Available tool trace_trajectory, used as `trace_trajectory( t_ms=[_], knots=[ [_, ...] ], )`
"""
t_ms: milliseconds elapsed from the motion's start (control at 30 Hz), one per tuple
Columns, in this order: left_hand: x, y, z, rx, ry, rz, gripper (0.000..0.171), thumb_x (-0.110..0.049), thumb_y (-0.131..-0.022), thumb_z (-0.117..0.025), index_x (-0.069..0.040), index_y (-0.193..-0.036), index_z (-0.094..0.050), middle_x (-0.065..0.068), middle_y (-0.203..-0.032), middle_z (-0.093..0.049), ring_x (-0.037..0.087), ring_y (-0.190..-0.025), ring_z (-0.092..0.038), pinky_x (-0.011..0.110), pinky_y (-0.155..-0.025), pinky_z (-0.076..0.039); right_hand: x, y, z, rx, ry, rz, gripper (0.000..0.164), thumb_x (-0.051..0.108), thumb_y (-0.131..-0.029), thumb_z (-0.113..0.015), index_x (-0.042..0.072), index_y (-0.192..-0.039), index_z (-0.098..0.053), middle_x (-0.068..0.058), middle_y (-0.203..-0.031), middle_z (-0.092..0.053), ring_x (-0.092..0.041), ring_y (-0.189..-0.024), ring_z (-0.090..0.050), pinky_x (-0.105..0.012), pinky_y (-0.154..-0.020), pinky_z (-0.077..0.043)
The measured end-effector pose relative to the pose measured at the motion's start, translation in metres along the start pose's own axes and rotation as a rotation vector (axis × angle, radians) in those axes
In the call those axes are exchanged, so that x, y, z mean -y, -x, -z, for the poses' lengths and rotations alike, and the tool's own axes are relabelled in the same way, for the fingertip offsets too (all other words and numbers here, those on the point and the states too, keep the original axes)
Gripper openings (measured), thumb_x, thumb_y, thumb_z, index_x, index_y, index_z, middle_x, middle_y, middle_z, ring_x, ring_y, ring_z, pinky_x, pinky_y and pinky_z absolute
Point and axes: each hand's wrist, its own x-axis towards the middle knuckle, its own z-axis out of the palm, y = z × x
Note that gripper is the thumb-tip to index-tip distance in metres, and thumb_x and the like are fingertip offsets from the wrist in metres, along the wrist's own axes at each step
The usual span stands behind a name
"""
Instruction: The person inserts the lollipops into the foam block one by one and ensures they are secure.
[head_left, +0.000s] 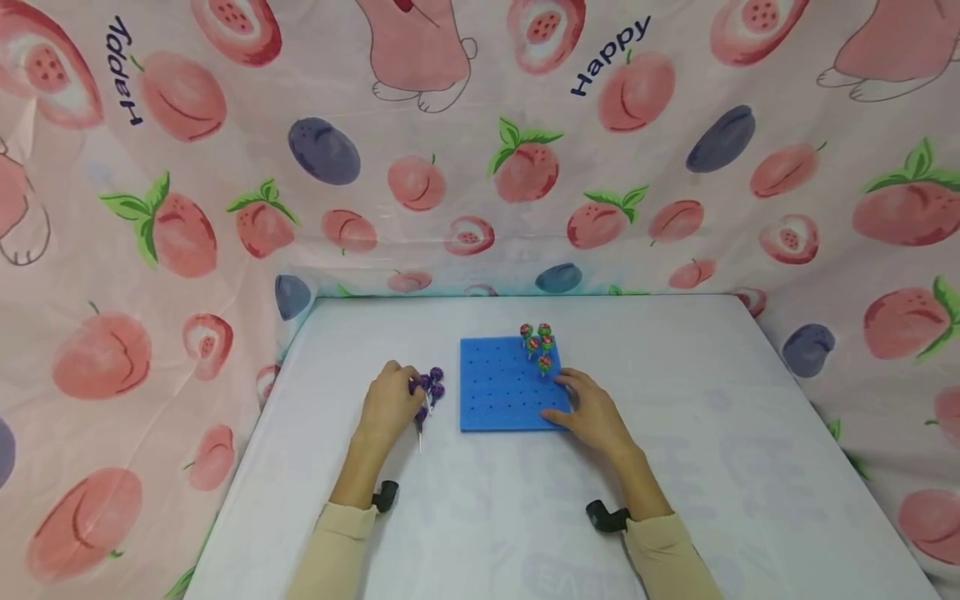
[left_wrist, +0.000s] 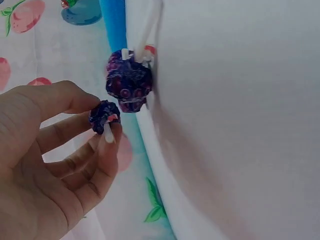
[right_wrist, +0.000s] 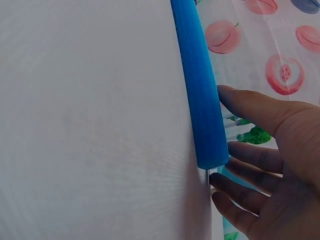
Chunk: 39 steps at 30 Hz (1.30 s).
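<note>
Between the thumb and fingertips of my left hand (head_left: 392,400) is a purple-wrapped lollipop (left_wrist: 104,117), pinched by its head with the white stick sticking out. Other purple lollipops (head_left: 437,389) lie in a small cluster beside that hand, left of the blue foam board (head_left: 487,417). At the board's right edge rests my right hand (head_left: 596,410), its fingers extended; the thumb lies over the near right corner. Several red-and-green lollipops (head_left: 544,362) stand upright in holes at the board's far right. In the right wrist view, my fingertips are right at the board's side (right_wrist: 205,115).
A white table (head_left: 720,392) carries everything. Cloth printed with peaches (head_left: 416,183) hangs behind it and along both sides. Dark camera mounts (head_left: 606,516) sit on both wrists. Rows of small holes cover the rest of the board.
</note>
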Motion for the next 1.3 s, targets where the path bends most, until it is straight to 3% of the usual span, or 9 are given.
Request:
trace_trajectory(
  t_ms=[333, 533, 800, 1067, 1300],
  knots=[
    [-0.016, -0.005, 0.011, -0.108, 0.071, -0.094, 0.019, -0.011, -0.091, -0.070, -0.004, -0.108, -0.075, 0.013, -0.101, -0.061, 0.024, -0.074, -0.060, 0.039, -0.067, -0.057, 0.000, 0.001, 0.000, -0.004, 0.004, 0.002, 0.073, 0.034, -0.086, -0.088, 0.003, -0.145, -0.059, -0.017, -0.159, -0.047, -0.042, -0.148, -0.040, -0.059, -0.118, -0.036],
    [-0.023, -0.010, 0.015, -0.137, 0.158, -0.115, 0.016, -0.011, -0.096, -0.070, -0.003, -0.109, -0.073, 0.011, -0.103, -0.061, 0.020, -0.079, -0.063, 0.035, -0.069, -0.056, -0.001, 0.002, -0.001, -0.011, 0.005, 0.001, 0.072, 0.034, -0.087, -0.087, 0.003, -0.145, -0.059, -0.016, -0.159, -0.047, -0.041, -0.148, -0.040, -0.059, -0.118, -0.037],
    [-0.029, -0.014, 0.016, -0.211, 0.184, -0.185, 0.014, -0.007, -0.096, -0.071, -0.001, -0.108, -0.072, 0.013, -0.101, -0.066, 0.020, -0.078, -0.065, 0.033, -0.067, -0.057, -0.001, 0.002, 0.000, -0.013, -0.007, 0.006, 0.072, 0.034, -0.086, -0.088, 0.003, -0.144, -0.060, -0.016, -0.158, -0.048, -0.041, -0.149, -0.040, -0.059, -0.118, -0.037],
    [-0.034, -0.021, 0.014, -0.203, 0.168, -0.210, 0.015, -0.008, -0.097, -0.072, -0.003, -0.110, -0.071, 0.010, -0.103, -0.067, 0.020, -0.084, -0.067, 0.034, -0.074, -0.059, -0.004, 0.002, -0.001, -0.019, -0.002, 0.003, 0.071, 0.035, -0.086, -0.088, 0.004, -0.144, -0.060, -0.015, -0.158, -0.048, -0.041, -0.148, -0.041, -0.058, -0.118, -0.037],
    [-0.039, -0.025, 0.012, -0.220, 0.213, -0.250, 0.013, -0.008, -0.097, -0.073, -0.003, -0.109, -0.070, 0.010, -0.105, -0.067, 0.020, -0.086, -0.071, 0.033, -0.075, -0.062, -0.005, 0.002, -0.001, -0.022, -0.010, 0.014, 0.073, 0.035, -0.085, -0.089, 0.004, -0.144, -0.060, -0.014, -0.158, -0.048, -0.040, -0.148, -0.041, -0.058, -0.118, -0.037]
  ],
)
